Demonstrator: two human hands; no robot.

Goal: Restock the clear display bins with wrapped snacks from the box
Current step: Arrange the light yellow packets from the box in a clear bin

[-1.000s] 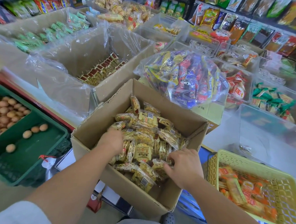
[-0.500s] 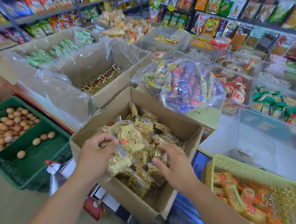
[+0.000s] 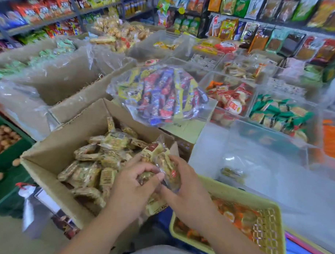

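Wrapped snacks (image 3: 167, 165) over box (image 3: 53, 153); yellow basket (image 3: 242, 194) fronting clear bin (image 3: 275, 178).

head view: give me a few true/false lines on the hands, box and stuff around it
1. The left hand and right hand both hold snacks. True.
2. The box is empty. False: many snacks lie in it.
3. A yellow basket sits right of the box. True.
4. The eggs lie in that basket. False: they lie in the green crate, left of the box.
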